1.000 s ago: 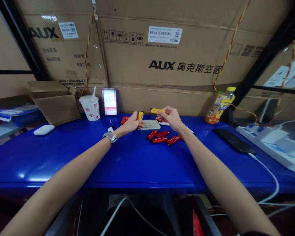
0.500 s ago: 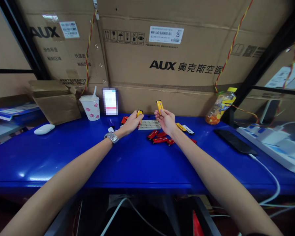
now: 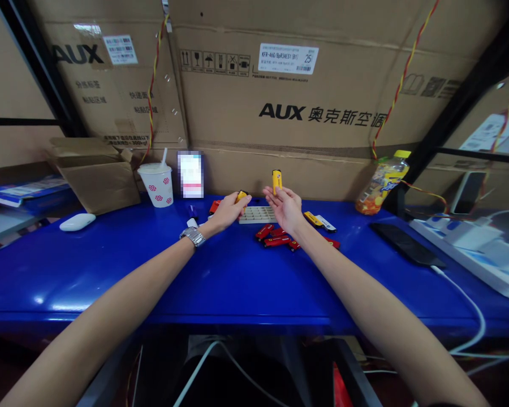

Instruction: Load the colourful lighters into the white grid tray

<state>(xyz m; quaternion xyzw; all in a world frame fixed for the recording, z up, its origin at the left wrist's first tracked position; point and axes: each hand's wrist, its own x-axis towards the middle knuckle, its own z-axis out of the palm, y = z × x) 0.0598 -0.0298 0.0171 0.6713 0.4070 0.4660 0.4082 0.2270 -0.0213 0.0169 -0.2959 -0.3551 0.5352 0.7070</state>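
Along a blue table (image 3: 110, 271), cartons (image 3: 280, 102) behind, left fingers (image 3: 234, 204) clamped on a yellow piece (image 3: 240, 196), right fingers (image 3: 274, 194) on another yellow piece (image 3: 277, 181)

— What is being carried on the table (image 3: 89, 271)?

— A tray (image 3: 257, 215) is being kept near the middle, with pieces (image 3: 275, 240) being laid just before it.

— And to the left?

— A cup (image 3: 155, 189) is being stood beside a box (image 3: 102, 181), and a mouse (image 3: 77, 222) is being left before the box.

— To the right?

— A bottle (image 3: 382, 185) is being kept behind a slab (image 3: 405, 244), with a power strip (image 3: 462, 243) being placed beyond it. Cartons (image 3: 280, 96) are being stacked behind everything.
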